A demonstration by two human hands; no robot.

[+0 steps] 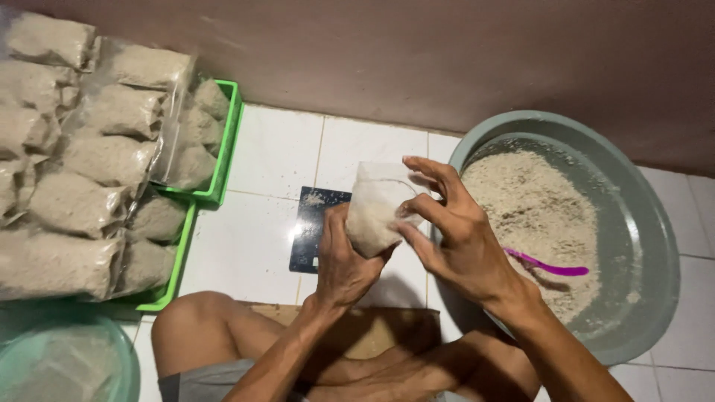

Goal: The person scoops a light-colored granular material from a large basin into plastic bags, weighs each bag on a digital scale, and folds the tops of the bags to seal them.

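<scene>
Left hand [344, 260] cups the filled bag [375, 212] from below, right hand [454, 231] pinches its top — best keep it upright over the scale [313, 223] so nothing spills.

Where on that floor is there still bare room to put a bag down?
Bare tile lies between the green trays and the scale, up to the wall. More shows right of the basin. The left is crowded with stacked bags; both hands hold a bag over the scale.
</scene>
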